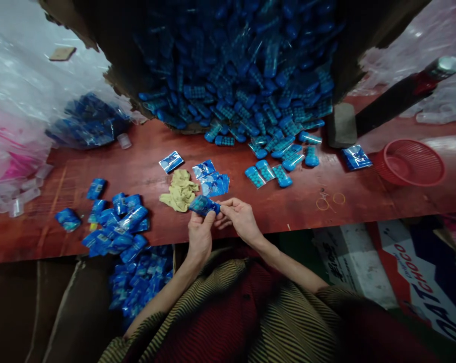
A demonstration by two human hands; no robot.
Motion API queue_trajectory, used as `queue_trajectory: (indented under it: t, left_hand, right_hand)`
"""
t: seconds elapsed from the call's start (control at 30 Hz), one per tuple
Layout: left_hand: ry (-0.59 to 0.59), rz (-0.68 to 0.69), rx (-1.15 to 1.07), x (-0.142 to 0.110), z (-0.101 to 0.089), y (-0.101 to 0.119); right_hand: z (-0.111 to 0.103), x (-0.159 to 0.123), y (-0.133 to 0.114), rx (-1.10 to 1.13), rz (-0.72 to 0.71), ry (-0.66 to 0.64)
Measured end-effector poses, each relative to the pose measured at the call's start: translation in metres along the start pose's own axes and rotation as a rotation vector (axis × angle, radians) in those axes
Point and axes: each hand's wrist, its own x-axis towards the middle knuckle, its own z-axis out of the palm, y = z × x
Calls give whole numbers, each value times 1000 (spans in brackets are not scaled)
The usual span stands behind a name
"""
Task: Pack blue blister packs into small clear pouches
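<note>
At nine o'clock a heap of blue packets (pixel 114 224) sits at the surface (pixel 288 201) edge, above a box of packets (pixel 139 280) below. My left hand (pixel 199 237) and right hand (pixel 241 219) both pinch one blue packet (pixel 204 205) at centre, close to me. At twelve o'clock a tipped carton (pixel 235 65) spills blue pieces; at three an upturned red basket (pixel 409 164).
</note>
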Motion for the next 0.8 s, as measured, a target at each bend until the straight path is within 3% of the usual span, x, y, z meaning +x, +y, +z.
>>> queue_trajectory:
  t: [0.3, 0.47, 0.57, 0.67, 0.8]
  left_hand:
    - [-11, 223, 299, 0, -3, 7]
    - [-5, 385, 362, -1, -8, 2]
    - [28, 307, 336, 0, -10, -3]
    - [44, 219, 195, 3, -7, -1]
    - [-36, 115, -1, 5, -1, 13]
  right_hand:
    - [4, 0, -4, -54, -32, 15]
    - [1, 2, 0, -263, -204, 15]
    - [0, 4, 6, -378, -277, 29]
    - [1, 4, 14, -415, -220, -28]
    - [2, 7, 20, -309, -139, -37]
